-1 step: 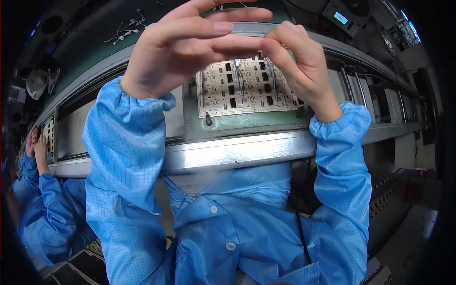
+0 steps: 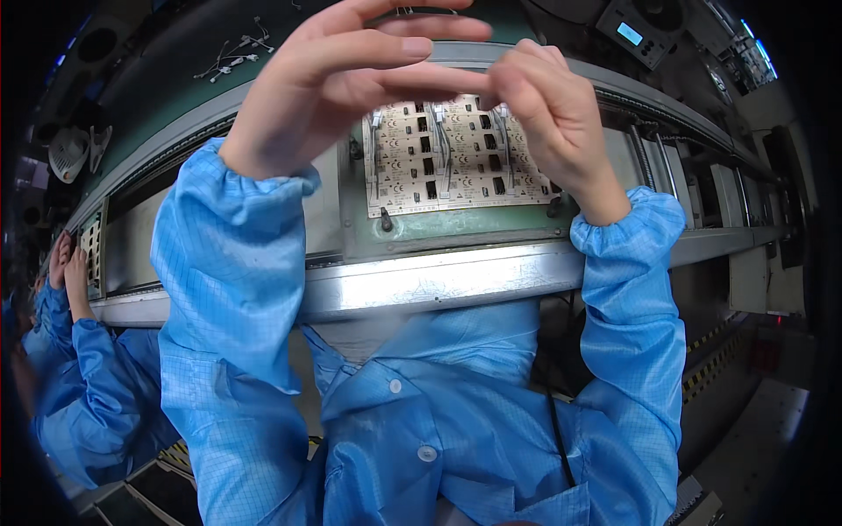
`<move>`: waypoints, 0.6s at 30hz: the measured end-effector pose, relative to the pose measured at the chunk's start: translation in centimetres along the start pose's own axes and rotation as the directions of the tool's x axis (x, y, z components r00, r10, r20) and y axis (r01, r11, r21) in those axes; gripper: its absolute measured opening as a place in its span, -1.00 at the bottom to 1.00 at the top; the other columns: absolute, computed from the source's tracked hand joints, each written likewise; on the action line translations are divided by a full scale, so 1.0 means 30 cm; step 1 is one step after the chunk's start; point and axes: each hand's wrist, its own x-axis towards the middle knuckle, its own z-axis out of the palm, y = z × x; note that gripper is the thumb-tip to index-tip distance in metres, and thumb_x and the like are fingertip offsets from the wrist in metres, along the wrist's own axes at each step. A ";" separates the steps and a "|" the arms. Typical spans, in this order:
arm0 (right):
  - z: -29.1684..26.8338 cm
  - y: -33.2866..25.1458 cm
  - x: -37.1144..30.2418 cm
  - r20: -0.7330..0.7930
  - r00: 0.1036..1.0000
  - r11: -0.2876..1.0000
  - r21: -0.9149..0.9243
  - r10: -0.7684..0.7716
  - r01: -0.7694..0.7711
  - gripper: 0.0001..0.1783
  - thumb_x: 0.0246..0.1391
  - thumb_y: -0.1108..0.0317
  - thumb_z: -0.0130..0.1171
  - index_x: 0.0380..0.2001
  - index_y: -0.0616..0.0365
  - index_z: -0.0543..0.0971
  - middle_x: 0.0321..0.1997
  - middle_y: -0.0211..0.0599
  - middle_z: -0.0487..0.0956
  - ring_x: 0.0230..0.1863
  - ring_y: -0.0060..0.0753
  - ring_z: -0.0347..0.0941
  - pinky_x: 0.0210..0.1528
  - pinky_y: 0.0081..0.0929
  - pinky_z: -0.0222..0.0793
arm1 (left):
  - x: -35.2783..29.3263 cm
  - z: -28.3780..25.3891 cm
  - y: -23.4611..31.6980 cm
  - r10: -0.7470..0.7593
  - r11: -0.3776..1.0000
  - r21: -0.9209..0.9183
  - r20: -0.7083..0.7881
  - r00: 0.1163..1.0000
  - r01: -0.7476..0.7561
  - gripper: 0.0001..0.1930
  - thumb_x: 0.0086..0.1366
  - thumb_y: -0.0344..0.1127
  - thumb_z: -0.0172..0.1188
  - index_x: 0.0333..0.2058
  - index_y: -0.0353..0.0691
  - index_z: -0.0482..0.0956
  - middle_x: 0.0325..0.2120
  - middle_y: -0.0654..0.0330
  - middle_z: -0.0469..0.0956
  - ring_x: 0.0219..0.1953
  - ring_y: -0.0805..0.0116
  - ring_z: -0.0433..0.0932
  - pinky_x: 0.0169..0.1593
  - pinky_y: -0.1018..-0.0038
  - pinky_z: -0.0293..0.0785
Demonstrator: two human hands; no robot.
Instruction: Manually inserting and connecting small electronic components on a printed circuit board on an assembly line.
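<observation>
My left hand (image 2: 303, 96) is raised over the work line with its fingers stretched out and apart. The curled fingers of my right hand (image 2: 561, 118) are closed round the end of one left finger. Whether anything small lies in that grip is hidden. Beneath both hands is a panel of pale circuit boards (image 2: 460, 193) with black connectors and white wire leads running across it. It rests on a green carrier plate (image 2: 465, 223), and my hands cover its far part.
A metal rail (image 2: 438, 285) runs along the near side of the line. Loose white cable connectors (image 2: 232, 63) lie on the green surface at far left. A device with a lit screen (image 2: 629, 34) stands at far right. A co-worker's hands (image 2: 72, 267) are at the left.
My left hand has shifted slightly left. My right fingers have moved a little and still enclose the left finger's tip. The board panel has stayed in place.
</observation>
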 end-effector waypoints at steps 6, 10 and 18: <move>-0.042 0.080 -0.038 -0.143 0.883 0.864 0.325 0.448 -0.385 -0.62 0.47 0.20 -0.10 -0.32 0.24 0.53 -0.38 -0.44 0.52 -0.31 -0.63 0.41 -0.18 -0.61 0.33 | 0.027 -0.345 0.011 0.658 -0.261 0.801 -0.260 0.706 0.539 -0.52 0.23 0.08 0.29 -0.04 -0.15 0.66 -0.17 0.13 0.70 -0.05 0.19 0.65 0.01 0.24 0.51; -0.024 0.081 -0.034 -0.111 0.972 0.973 -0.077 0.209 -0.218 -0.71 0.39 0.26 0.03 -0.36 0.22 0.56 -0.45 -0.42 0.53 -0.35 -0.56 0.44 -0.17 -0.54 0.29 | 0.100 -0.261 -0.069 0.589 -0.307 0.641 -0.452 0.670 0.703 -0.51 0.13 0.18 0.31 -0.11 -0.03 0.70 -0.24 0.22 0.72 -0.06 0.16 0.65 0.11 0.05 0.29; -0.032 0.076 -0.030 -0.029 0.974 0.965 -0.129 0.227 -0.228 -0.75 0.32 0.31 0.09 -0.39 0.20 0.61 -0.47 -0.42 0.55 -0.35 -0.49 0.44 -0.17 -0.49 0.28 | 0.145 -0.299 -0.088 0.601 -0.288 0.684 -0.415 0.683 0.670 -0.68 0.14 -0.05 0.30 -0.24 -0.12 0.70 -0.31 0.18 0.71 -0.18 0.18 0.67 0.02 0.17 0.37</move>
